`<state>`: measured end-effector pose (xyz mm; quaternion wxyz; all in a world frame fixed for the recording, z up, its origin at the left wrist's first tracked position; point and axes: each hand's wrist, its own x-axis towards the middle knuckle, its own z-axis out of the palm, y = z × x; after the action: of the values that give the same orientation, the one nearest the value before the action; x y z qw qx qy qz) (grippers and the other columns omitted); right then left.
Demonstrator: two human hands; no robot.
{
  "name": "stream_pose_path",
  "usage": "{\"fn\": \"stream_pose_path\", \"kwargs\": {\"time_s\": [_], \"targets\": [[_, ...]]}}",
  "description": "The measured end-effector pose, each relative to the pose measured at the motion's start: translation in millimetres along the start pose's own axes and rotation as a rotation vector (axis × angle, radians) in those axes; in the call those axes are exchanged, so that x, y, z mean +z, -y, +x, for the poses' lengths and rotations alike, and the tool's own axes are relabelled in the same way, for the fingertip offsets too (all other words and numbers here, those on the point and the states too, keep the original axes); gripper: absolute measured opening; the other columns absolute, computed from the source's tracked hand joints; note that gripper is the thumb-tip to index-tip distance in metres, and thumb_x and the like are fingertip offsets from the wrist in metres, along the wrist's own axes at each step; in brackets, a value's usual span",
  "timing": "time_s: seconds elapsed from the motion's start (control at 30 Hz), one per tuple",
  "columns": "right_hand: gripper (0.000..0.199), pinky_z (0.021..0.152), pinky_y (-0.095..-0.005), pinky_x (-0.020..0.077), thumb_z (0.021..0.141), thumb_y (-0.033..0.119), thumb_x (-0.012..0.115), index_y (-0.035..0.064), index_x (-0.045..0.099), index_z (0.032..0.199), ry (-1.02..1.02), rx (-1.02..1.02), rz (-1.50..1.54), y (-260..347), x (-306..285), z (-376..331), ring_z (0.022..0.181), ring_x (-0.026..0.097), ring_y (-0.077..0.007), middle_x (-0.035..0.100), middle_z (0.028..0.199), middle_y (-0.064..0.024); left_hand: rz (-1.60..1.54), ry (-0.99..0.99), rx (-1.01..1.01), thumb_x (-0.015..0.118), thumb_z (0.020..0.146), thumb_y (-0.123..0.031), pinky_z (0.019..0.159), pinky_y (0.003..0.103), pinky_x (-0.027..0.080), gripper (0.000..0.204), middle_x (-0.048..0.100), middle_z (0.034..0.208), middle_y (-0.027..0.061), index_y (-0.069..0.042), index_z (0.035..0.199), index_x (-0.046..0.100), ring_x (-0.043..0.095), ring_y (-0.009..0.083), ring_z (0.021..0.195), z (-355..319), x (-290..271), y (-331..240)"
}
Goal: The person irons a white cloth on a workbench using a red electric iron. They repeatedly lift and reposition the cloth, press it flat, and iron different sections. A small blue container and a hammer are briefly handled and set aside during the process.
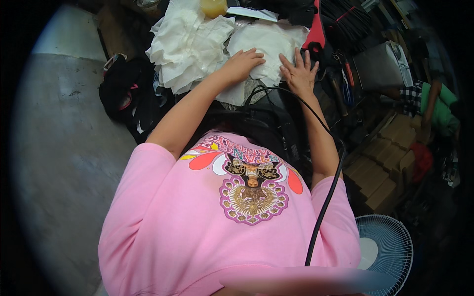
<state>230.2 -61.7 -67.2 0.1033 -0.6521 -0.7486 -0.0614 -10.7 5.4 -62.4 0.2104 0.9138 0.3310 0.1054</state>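
Note:
My left hand (242, 64) rests with its fingers stretched out on the left side of a flat stack of thin white sheets (269, 42). Whether these are cloth or paper, I cannot tell. On the right edge of the same stack lies my right hand (299, 74), palm down, fingers spread. Neither hand holds anything. Left of the stack is a larger, crumpled heap of white sheets (185, 47) with loose, ruffled edges. A patch of grey, speckled surface (252, 89) shows just below the white stack.
A black cable (326, 121) loops past my right arm. Hand tools, one with a red handle (349, 74), lie to the right. Beyond are a grey box (380, 66), brown cardboard boxes (380, 163) and a person in green (442, 108). A fan (390, 251) stands lower right; black cloth items (123, 91) are left.

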Motion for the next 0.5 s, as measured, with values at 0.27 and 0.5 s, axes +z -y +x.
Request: {"fn": "stream_pose_path", "kwargs": {"time_s": [0.27,0.5], "targets": [[0.038,0.107,-0.0732,0.0116,0.089,0.045,0.060,0.0218,0.070,0.116,-0.124,0.290,0.017,-24.3,-13.8,-2.5,0.141,0.027,-0.0374,0.041,0.148,-0.0118,-0.024,-0.030,0.024,0.051,0.080,0.008,0.113,0.045,0.030,0.049,0.050,0.141,0.0098,-0.008,0.125,0.059,0.038,0.0322,0.138,-6.3,-6.4,-3.0],[0.041,0.108,-0.0590,0.0283,0.088,0.037,0.061,0.0205,0.061,0.125,-0.346,0.059,0.364,-0.6,-8.0,-23.2,0.128,0.044,-0.0328,0.055,0.132,-0.0087,-0.111,-0.245,-0.010,0.054,0.076,0.004,0.108,0.042,0.037,0.045,0.053,0.134,0.0175,-0.005,0.119,0.062,0.046,0.0357,0.128,-3.3,-12.2,-7.3]]}}
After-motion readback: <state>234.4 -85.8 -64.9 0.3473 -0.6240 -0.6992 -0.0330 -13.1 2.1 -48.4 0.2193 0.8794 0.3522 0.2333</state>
